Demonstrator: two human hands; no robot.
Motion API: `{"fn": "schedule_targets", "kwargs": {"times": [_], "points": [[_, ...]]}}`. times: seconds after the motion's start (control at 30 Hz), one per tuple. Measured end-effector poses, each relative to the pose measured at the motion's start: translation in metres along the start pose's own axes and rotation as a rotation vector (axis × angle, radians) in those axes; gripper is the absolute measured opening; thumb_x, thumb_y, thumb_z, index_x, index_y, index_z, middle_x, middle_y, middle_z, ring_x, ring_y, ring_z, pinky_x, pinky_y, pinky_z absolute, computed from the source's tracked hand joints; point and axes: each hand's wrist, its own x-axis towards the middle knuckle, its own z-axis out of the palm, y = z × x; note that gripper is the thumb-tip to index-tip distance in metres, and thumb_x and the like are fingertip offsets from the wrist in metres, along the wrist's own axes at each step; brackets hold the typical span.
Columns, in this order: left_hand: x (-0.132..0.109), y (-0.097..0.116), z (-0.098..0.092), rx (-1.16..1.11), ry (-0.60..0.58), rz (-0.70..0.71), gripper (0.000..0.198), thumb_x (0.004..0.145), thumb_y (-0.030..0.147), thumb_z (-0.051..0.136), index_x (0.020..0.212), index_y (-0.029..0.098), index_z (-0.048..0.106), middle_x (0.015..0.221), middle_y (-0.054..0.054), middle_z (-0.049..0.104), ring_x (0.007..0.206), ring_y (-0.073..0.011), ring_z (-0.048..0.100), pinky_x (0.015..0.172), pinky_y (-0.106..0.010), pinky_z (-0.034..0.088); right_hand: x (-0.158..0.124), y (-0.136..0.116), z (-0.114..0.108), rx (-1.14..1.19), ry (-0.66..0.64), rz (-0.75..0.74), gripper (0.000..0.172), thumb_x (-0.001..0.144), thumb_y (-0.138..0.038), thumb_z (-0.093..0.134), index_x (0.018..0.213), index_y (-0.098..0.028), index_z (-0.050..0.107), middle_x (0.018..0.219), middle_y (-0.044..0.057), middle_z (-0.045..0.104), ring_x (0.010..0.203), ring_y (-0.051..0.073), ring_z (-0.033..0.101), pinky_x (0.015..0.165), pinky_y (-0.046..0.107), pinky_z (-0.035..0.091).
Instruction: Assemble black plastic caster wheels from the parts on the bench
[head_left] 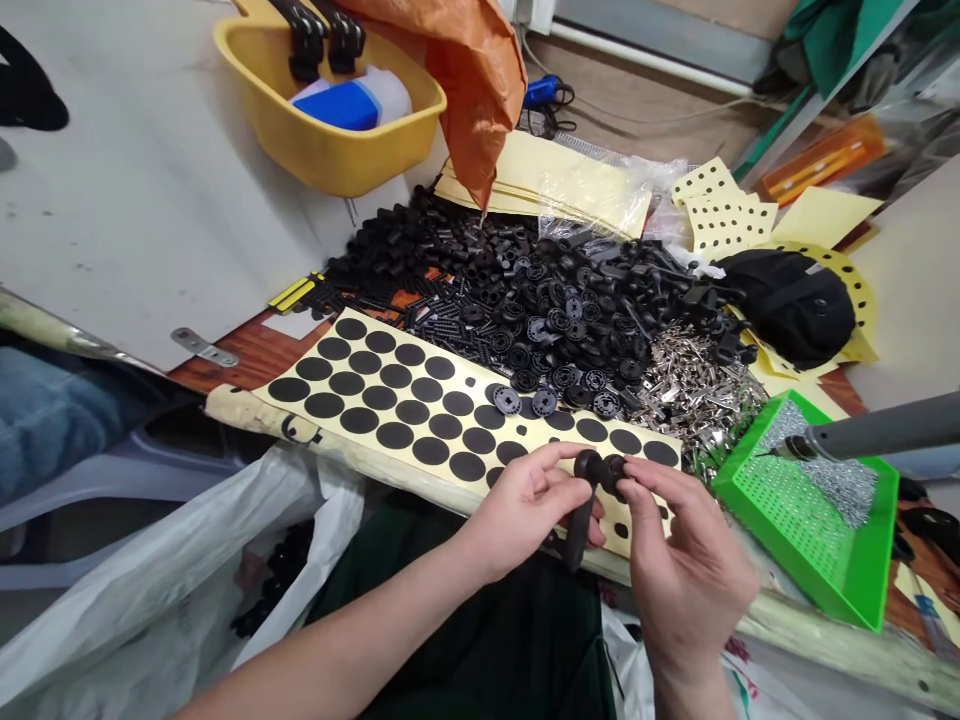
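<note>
My left hand (521, 510) grips a black plastic handle (576, 535) with a round head, its long arm hanging down past the fingers. My right hand (690, 565) pinches a small round black piece (613, 472) against the side of that head. Both hands are close together above a pale yellow sheet (538, 441) of round black stickers. Two dark grey slotted discs (545, 402) lie on the sheet's far edge. Just beyond is a large heap of black plastic parts (525, 290).
A pile of small metal pieces (694, 375) borders the heap on the right. Beside it, a green tray (847, 590) holds small silvery screws (847, 495), with a grey powered screwdriver (885, 430) above it. A yellow bin (337, 165) hangs at upper left. Plastic bags (150, 610) hang below the table edge.
</note>
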Motion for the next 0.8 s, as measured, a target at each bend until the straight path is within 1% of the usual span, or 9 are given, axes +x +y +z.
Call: {"fn": "schedule_targets", "kwargs": {"times": [0.13, 0.33, 0.4, 0.5, 0.57, 0.67, 0.8], "points": [[0.001, -0.001, -0.001, 0.005, 0.005, 0.004, 0.044, 0.081, 0.034, 0.069, 0.12, 0.015, 0.058, 0.076, -0.003, 0.068, 0.064, -0.0169, 0.069, 0.061, -0.029, 0.056, -0.003, 0.002, 0.003, -0.04, -0.02, 0.005, 0.011, 0.084, -0.012, 0.066, 0.091, -0.02, 0.07, 0.087, 0.004, 0.073, 0.081, 0.017, 0.069, 0.076, 0.031, 0.054], [-0.002, -0.001, 0.002, -0.016, 0.025, 0.004, 0.054, 0.084, 0.024, 0.063, 0.135, 0.012, 0.051, 0.072, 0.0, 0.066, 0.065, -0.0141, 0.067, 0.07, -0.031, 0.056, -0.01, 0.005, 0.007, -0.039, -0.069, 0.058, 0.008, 0.086, -0.014, 0.064, 0.091, -0.018, 0.07, 0.087, 0.004, 0.073, 0.079, 0.015, 0.069, 0.075, 0.026, 0.054], [-0.002, 0.002, 0.004, -0.015, 0.031, -0.007, 0.061, 0.08, 0.019, 0.065, 0.138, 0.01, 0.048, 0.073, 0.0, 0.067, 0.066, -0.0133, 0.066, 0.072, -0.03, 0.055, -0.012, 0.007, 0.008, -0.035, -0.067, 0.078, 0.009, 0.086, -0.015, 0.064, 0.091, -0.018, 0.071, 0.088, 0.004, 0.073, 0.079, 0.015, 0.069, 0.075, 0.026, 0.054], [-0.003, 0.006, 0.006, -0.004, 0.06, -0.029, 0.074, 0.07, 0.011, 0.071, 0.139, 0.008, 0.046, 0.078, -0.001, 0.068, 0.069, -0.0121, 0.064, 0.075, -0.029, 0.053, -0.013, 0.009, 0.009, -0.03, -0.058, 0.089, 0.009, 0.085, -0.015, 0.066, 0.092, -0.019, 0.071, 0.088, 0.004, 0.073, 0.08, 0.014, 0.068, 0.075, 0.026, 0.054], [-0.002, 0.007, 0.007, 0.0, 0.073, -0.043, 0.076, 0.068, 0.009, 0.072, 0.139, 0.008, 0.046, 0.078, -0.001, 0.068, 0.068, -0.0121, 0.064, 0.074, -0.029, 0.053, -0.014, 0.009, 0.009, -0.016, -0.056, 0.111, 0.009, 0.085, -0.016, 0.066, 0.092, -0.019, 0.071, 0.088, 0.005, 0.073, 0.08, 0.015, 0.068, 0.075, 0.027, 0.055], [-0.002, 0.006, 0.008, -0.02, 0.072, -0.04, 0.075, 0.069, 0.01, 0.07, 0.14, 0.009, 0.047, 0.071, 0.002, 0.066, 0.064, -0.0115, 0.063, 0.071, -0.029, 0.054, -0.018, 0.01, 0.01, 0.016, -0.044, 0.192, 0.009, 0.085, -0.02, 0.067, 0.092, -0.019, 0.072, 0.09, 0.006, 0.074, 0.08, 0.017, 0.069, 0.075, 0.031, 0.057], [-0.003, 0.004, 0.011, -0.048, 0.083, -0.021, 0.074, 0.069, 0.01, 0.07, 0.14, 0.01, 0.048, 0.066, 0.004, 0.064, 0.059, -0.0093, 0.06, 0.066, -0.025, 0.053, -0.023, 0.009, 0.011, 0.067, 0.015, 0.294, 0.012, 0.082, -0.022, 0.07, 0.092, -0.017, 0.074, 0.092, 0.009, 0.075, 0.079, 0.019, 0.07, 0.075, 0.033, 0.059]]}}
